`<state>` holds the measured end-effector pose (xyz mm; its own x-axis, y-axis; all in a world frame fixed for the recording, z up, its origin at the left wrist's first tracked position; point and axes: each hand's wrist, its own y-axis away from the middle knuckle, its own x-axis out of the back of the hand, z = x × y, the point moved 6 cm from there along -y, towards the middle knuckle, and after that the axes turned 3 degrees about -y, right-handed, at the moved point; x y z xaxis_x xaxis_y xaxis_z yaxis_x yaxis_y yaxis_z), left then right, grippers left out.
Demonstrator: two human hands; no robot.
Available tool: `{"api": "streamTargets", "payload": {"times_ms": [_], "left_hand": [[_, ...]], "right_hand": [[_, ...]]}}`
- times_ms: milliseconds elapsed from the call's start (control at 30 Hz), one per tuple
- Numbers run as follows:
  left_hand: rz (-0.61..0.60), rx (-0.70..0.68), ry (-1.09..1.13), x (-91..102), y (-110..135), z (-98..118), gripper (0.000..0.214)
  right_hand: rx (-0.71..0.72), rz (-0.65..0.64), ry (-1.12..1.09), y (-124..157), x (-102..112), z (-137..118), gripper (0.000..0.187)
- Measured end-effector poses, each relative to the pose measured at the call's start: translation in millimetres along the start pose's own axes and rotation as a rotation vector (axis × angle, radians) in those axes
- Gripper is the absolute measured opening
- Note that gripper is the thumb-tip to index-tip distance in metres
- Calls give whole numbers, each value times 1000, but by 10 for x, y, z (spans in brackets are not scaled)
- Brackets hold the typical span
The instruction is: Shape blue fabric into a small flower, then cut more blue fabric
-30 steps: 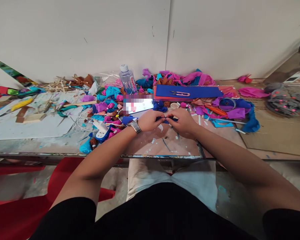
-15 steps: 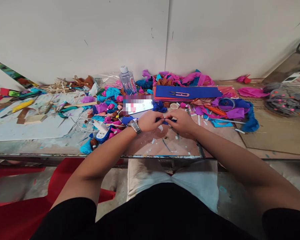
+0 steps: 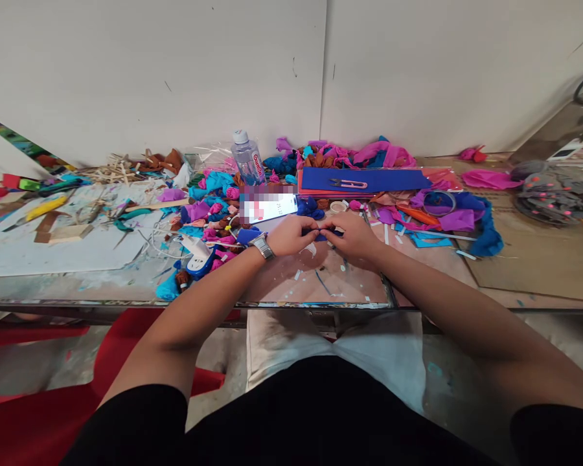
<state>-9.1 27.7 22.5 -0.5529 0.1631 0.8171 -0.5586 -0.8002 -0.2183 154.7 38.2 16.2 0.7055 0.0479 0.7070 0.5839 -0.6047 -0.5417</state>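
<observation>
My left hand (image 3: 292, 235), with a metal watch (image 3: 262, 246) on its wrist, and my right hand (image 3: 350, 234) meet fingertip to fingertip above the table. Both pinch a small piece of dark blue crepe paper (image 3: 322, 237), mostly hidden by the fingers. Just behind my left hand lies a lit phone (image 3: 276, 208), partly blurred out. A small pale ring (image 3: 339, 206) is behind my right hand. Farther back, pink-handled thread snips (image 3: 348, 184) rest on a folded blue crepe paper sheet (image 3: 315, 178).
A water bottle (image 3: 247, 160) stands behind the phone. Crumpled coloured paper (image 3: 214, 184) surrounds the work spot. A blue-and-white power socket (image 3: 200, 260) with cables is at left, near a yellow cutter (image 3: 46, 206). A tape roll (image 3: 440, 202) and grey netted bundle (image 3: 547, 197) lie at right.
Almost nothing differs. Both hands keep their pinch at the same place, with only a slight shift of the fingers and of the camera view.
</observation>
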Motion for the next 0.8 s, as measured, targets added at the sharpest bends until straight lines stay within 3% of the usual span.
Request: {"api": "streamTargets", "payload": {"times_ms": [200,400,800], "left_hand": [[-31,81,216,-31,-14,-66,31],[-25,149,286,-15,-14,-79,30],[-34,145,398,-18,-25,-84,42]], "right_hand": [[62,43,16,4,37,-4,22],[53,40,16,7,51,-23,25],[93,42,35,-7,60,-45,25]]}}
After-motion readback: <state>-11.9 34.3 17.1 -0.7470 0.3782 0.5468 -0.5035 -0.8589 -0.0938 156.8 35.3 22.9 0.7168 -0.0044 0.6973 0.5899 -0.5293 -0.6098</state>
